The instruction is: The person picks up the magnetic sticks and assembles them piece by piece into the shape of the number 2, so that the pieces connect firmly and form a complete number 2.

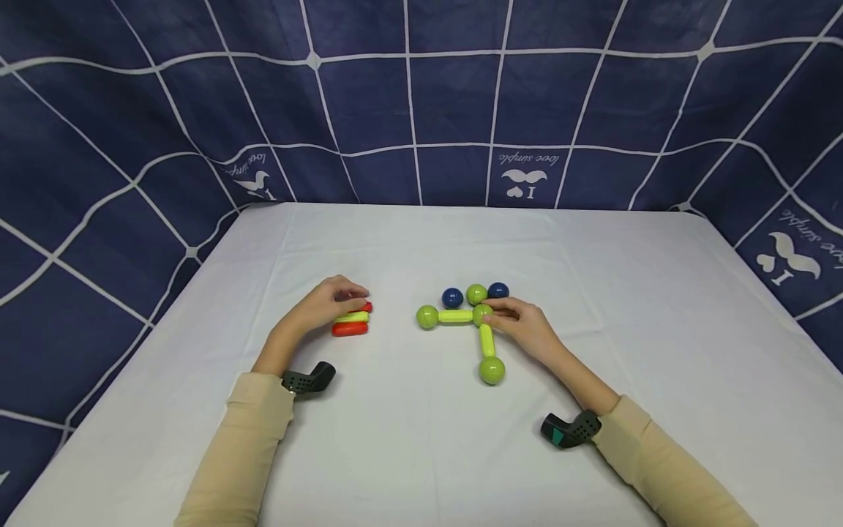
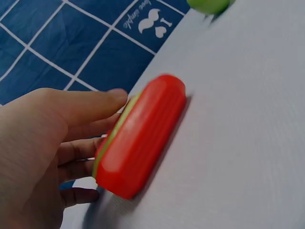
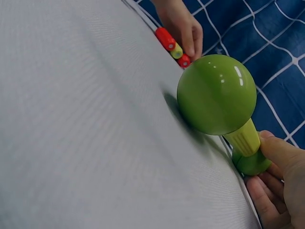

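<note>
- Left hand [image 1: 332, 301]: holds far red stick [image 1: 368, 307]; yellow stick [image 1: 352, 318] and near red stick [image 1: 350, 329] lie beside it.
- Right hand [image 1: 525, 329]: pinches green corner ball [image 1: 481, 315] of L-shaped frame [image 1: 487, 341].
- Blue ball [image 1: 498, 290]: just beyond right fingertips.

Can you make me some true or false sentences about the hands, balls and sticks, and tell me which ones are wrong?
1. The right hand holds a green ball. True.
2. Two blue balls lie on the white cloth. True.
3. The left hand is beside the blue balls. False: it is at the red sticks and loose yellow-green stick.
4. There are only two green balls. False: there are four.
</note>
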Demonstrator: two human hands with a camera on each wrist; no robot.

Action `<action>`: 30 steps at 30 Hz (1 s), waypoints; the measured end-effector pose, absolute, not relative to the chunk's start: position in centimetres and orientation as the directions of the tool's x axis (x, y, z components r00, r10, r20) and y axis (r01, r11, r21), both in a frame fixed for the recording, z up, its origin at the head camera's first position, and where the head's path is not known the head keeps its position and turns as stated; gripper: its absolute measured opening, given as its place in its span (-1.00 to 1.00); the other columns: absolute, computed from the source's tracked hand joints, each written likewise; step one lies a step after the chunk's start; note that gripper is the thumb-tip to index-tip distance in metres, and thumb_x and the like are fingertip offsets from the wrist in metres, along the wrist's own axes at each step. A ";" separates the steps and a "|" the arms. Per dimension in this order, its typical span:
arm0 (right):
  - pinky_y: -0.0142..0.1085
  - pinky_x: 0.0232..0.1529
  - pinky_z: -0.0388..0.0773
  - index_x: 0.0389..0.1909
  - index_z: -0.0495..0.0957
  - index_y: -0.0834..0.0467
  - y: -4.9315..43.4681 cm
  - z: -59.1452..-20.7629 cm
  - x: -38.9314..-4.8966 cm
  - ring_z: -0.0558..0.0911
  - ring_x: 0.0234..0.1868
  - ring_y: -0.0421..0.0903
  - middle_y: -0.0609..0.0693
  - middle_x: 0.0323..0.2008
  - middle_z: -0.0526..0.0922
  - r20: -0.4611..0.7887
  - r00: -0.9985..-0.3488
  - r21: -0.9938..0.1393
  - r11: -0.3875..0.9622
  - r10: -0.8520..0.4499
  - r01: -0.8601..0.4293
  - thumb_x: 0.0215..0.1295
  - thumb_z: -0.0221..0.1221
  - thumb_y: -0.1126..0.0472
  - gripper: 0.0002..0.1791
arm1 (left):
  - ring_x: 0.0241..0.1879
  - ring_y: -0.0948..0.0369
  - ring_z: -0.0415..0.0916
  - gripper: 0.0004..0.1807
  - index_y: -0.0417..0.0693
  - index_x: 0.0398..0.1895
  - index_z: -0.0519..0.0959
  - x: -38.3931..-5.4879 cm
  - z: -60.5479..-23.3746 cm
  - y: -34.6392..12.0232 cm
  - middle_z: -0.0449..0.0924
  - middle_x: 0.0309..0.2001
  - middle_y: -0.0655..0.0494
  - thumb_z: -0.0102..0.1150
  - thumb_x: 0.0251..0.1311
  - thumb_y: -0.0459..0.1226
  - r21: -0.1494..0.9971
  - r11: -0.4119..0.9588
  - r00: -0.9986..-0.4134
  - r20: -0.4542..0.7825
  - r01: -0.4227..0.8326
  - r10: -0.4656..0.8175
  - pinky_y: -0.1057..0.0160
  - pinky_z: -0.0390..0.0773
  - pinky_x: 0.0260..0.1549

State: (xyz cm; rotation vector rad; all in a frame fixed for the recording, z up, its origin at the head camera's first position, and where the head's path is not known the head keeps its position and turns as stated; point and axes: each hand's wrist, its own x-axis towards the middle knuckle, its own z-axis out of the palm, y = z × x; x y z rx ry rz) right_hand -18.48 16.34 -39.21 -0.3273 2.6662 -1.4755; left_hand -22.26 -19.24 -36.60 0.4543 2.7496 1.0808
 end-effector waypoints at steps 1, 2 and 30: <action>-0.19 -0.05 0.51 0.05 0.49 0.15 16.4 -39.2 -18.5 0.58 -0.04 0.02 0.13 0.00 0.57 0.035 -0.975 -0.846 0.513 -0.220 -0.146 0.15 0.18 -0.05 -0.50 | -0.12 0.12 0.36 -0.68 -0.10 -0.09 0.59 -22.4 -36.8 -19.3 0.49 -0.17 -0.01 0.13 0.15 -0.14 0.685 0.692 -0.941 -0.025 0.229 0.337 0.23 0.34 -0.10; -0.19 -0.05 0.51 0.05 0.49 0.15 16.4 -39.2 -18.4 0.57 -0.03 0.02 0.13 0.00 0.57 0.034 -0.975 -0.847 0.512 -0.217 -0.143 0.15 0.18 -0.05 -0.50 | -0.11 0.11 0.35 -0.69 -0.11 -0.12 0.60 -22.4 -36.9 -19.4 0.49 -0.17 -0.01 0.14 0.14 -0.14 0.685 0.689 -0.940 -0.019 0.236 0.342 0.22 0.32 -0.10; -0.26 -0.10 0.53 0.05 0.48 0.14 16.3 -39.5 -18.1 0.59 -0.05 -0.01 0.12 -0.02 0.58 0.066 -0.971 -0.857 0.486 -0.229 -0.173 0.16 0.17 -0.04 -0.51 | -0.42 0.21 0.41 -0.64 0.07 -0.02 0.46 -19.7 -33.5 -13.4 0.55 -0.14 0.12 0.17 0.12 -0.09 0.647 0.698 -0.937 0.078 0.307 0.340 0.28 0.43 -0.39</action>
